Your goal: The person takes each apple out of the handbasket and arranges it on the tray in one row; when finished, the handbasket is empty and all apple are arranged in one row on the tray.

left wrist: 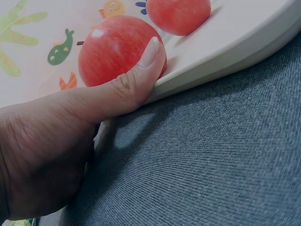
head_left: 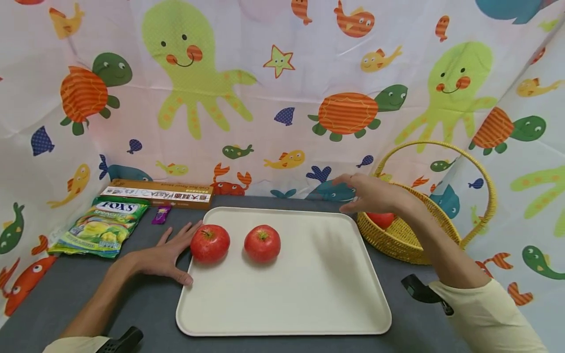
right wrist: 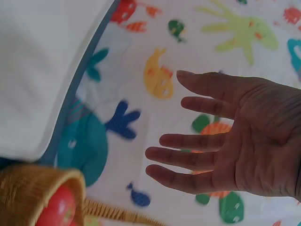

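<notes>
Here, two red apples (head_left: 210, 244) (head_left: 262, 244) lie between the spread-fingered hands (head_left: 165, 256) (head_left: 372, 194), nearer the left.

White, probably fabric backdrop (head_left: 273, 137) with cartoon sea animals (head_left: 346, 113), behind a dark grey tabletop (head_left: 154, 300).

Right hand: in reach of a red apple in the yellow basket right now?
Likely yes. The right hand is empty and near the basket, whose top is open; no lid shows over the red apple, though the arched handle may need skirting.
</notes>
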`<control>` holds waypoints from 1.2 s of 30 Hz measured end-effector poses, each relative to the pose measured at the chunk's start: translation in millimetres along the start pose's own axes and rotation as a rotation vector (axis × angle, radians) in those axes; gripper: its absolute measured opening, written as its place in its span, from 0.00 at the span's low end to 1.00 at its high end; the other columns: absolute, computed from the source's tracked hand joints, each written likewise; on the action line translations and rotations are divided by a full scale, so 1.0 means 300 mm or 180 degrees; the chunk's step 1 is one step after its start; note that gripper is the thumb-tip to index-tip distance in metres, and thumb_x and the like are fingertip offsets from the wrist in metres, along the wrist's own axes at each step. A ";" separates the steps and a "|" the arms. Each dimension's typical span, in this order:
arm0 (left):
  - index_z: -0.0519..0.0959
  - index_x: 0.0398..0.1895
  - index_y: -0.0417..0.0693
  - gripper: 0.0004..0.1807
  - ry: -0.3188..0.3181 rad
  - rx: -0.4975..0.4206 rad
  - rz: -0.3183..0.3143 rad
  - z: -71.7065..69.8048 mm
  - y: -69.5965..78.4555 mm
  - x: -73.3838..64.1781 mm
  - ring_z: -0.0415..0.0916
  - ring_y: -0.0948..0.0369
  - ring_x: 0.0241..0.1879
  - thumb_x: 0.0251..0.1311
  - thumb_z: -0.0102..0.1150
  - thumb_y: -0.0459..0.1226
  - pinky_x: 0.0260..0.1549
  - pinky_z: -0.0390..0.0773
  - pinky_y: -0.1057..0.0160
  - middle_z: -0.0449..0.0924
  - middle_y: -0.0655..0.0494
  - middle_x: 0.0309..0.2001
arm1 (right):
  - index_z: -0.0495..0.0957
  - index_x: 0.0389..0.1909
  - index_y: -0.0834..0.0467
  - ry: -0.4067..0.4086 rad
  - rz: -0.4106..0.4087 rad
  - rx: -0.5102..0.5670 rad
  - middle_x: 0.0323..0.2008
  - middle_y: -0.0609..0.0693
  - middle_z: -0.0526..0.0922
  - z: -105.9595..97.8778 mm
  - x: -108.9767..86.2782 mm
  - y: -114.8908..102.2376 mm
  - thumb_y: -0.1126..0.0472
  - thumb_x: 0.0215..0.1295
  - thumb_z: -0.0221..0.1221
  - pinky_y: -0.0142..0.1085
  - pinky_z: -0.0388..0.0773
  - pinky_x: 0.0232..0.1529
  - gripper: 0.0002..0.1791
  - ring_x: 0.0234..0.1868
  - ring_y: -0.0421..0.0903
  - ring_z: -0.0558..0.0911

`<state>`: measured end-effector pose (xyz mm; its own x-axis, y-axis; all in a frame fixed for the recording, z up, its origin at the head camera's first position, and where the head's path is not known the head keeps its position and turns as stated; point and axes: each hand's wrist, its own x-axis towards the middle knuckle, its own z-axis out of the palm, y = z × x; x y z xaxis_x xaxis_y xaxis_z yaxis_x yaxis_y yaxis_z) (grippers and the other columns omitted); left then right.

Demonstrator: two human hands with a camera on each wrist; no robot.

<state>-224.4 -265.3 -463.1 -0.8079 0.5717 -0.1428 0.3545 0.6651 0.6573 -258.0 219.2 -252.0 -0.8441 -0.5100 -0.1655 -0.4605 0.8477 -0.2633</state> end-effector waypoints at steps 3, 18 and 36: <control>0.41 0.86 0.45 0.76 -0.0008 -0.0001 -0.0020 0.001 -0.003 -0.004 0.23 0.29 0.82 0.41 0.77 0.65 0.70 0.18 0.19 0.35 0.34 0.85 | 0.70 0.72 0.59 -0.0036 0.0224 0.0031 0.66 0.68 0.77 -0.016 0.006 0.063 0.54 0.68 0.69 0.58 0.87 0.55 0.35 0.65 0.67 0.79; 0.40 0.86 0.46 0.76 -0.0010 0.0000 -0.0063 -0.001 0.004 0.001 0.24 0.29 0.82 0.41 0.76 0.66 0.71 0.19 0.19 0.36 0.34 0.85 | 0.72 0.66 0.68 -0.0261 0.0889 -0.0092 0.61 0.72 0.75 -0.065 0.055 0.312 0.57 0.65 0.68 0.58 0.87 0.53 0.33 0.56 0.67 0.77; 0.40 0.86 0.49 0.74 0.0044 -0.0053 0.0041 0.004 -0.017 -0.003 0.22 0.29 0.81 0.43 0.76 0.64 0.69 0.16 0.19 0.35 0.33 0.85 | 0.60 0.77 0.63 -0.0972 0.1662 0.0729 0.67 0.75 0.68 0.066 0.138 0.481 0.48 0.70 0.64 0.53 0.91 0.47 0.42 0.51 0.72 0.85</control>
<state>-224.9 -268.6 -467.0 -0.8099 0.5733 -0.1241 0.3571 0.6496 0.6712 -354.0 317.6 -315.5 -0.8094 -0.0862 -0.5808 0.0883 0.9601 -0.2654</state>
